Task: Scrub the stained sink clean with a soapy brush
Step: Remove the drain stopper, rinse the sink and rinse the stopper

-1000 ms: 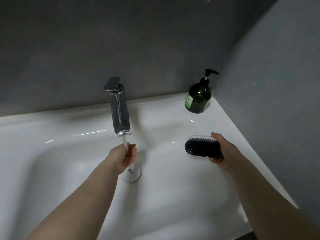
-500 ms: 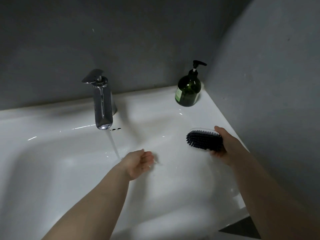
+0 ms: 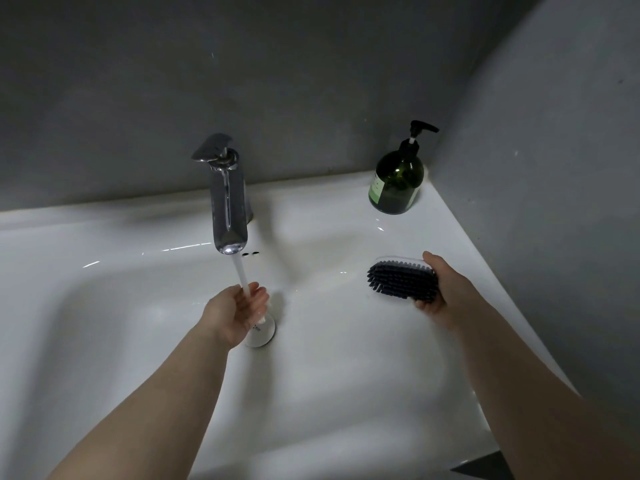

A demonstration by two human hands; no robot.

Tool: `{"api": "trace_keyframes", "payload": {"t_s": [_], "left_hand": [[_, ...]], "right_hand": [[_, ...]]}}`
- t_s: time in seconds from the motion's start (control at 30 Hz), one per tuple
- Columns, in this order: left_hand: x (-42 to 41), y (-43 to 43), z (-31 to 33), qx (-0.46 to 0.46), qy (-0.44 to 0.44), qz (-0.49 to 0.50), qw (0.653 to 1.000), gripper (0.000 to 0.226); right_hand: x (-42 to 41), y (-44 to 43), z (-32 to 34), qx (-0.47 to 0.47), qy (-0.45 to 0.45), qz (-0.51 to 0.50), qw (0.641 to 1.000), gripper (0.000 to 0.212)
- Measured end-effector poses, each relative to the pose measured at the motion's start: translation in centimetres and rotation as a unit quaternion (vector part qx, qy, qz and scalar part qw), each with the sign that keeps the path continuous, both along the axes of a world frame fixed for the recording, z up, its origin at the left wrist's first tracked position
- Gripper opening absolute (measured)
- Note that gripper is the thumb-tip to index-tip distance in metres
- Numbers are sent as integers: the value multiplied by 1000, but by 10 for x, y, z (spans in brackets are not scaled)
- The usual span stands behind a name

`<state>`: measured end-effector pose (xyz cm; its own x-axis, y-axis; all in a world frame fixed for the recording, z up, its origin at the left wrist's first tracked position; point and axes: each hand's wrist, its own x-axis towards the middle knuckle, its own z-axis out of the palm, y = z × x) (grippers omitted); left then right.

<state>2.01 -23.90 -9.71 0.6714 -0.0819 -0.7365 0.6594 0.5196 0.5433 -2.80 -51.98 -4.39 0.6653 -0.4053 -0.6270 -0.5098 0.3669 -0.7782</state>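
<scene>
left hand loosely cupped | right hand grips brush | both forearms extended

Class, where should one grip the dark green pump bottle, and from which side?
Probably its wide round body, from the front left. The dark green pump bottle stands upright in the corner, grey walls close behind and right; its pump neck is thin.

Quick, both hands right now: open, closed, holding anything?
Left hand: open, cupped under the running water, holding nothing.
Right hand: closed on the brush.
</scene>
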Motion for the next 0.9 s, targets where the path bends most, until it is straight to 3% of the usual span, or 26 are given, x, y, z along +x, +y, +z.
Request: {"api": "trace_keyframes", "payload": {"t_s": [0.3,0.5,0.63,0.77,0.83,0.9], "left_hand": [[16,3,8,-120,1,71,990,32],[18,-6,7,-124,16,52,991,33],[-1,-66,5,-83,18,-102,991,38],[-32,-122,11,-75,17,-306,949,36],[-36,-124,7,-43,8,-337,941,32],[-30,-107,-1,12,2,-292,956,30]], "right_hand": [[-10,-1,4,-3,-9,-66,998,28],[-11,-1,9,-10,-7,-69,998,27],[-15,-10,13,0,-2,-85,996,25],[-16,-16,9,-9,-1,-78,997,26],[-15,-15,8,1,-4,-78,997,25],[-12,-11,6,10,-4,-68,998,25]]}}
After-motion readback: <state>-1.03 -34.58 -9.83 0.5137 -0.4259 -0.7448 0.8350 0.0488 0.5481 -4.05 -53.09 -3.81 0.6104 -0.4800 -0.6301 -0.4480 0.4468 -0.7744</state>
